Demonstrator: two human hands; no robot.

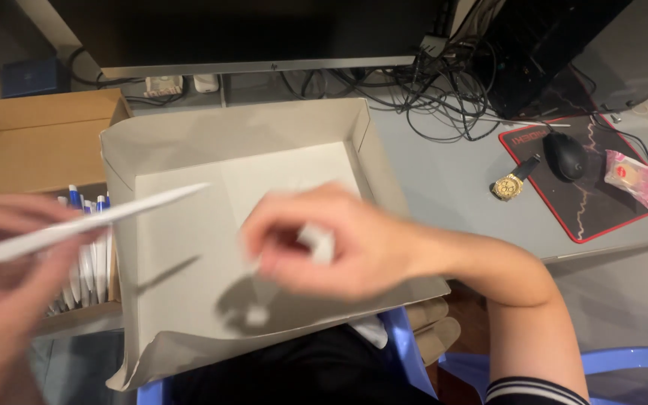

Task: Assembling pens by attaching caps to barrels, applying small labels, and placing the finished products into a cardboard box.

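Right hand (331,240), blurred, over the middle of the tray (189,142), forearm coming in from the lower right, wrist bent inward. Fingers curled shut, pinching a small white piece (316,244) between thumb and fingertips; too blurred to tell what kind. Left hand (1,292) at the left edge, low and close to the camera, fingers closed around a white pen barrel (91,223), its tapered tip pointing up and right over the tray's left part. Shadows of barrel and right hand on the tray floor. Grey shallow tray resting across the lap, its far edge against the desk (444,172). Just left of the tray, an open cardboard box (31,135) with white-and-blue pens (88,262) standing in a row. Farther out: monitor (249,34) with a tangle of cables (436,90), and to the right a red-edged mat (601,210) bearing a black mouse (565,156), a gold watch (508,185) and a pink wrapped packet (630,174).
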